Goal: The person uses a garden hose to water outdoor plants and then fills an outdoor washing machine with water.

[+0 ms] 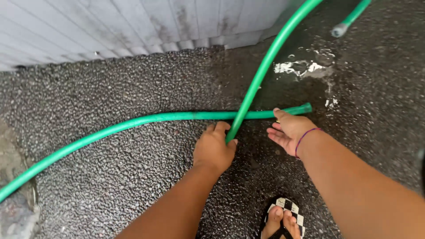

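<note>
My left hand (214,150) has its fingers clamped on the long green rubber garden hose (133,121) where one run rises toward the white corrugated wall (110,26) and crosses the run lying on the dark wet pebbled floor (133,177). My right hand (290,130) is spread, fingers apart, just beside that run near its cut end (305,107). Wet rubber could slip from my grip, and my checkered sandal (283,219) might skid. No containers in view.
</note>
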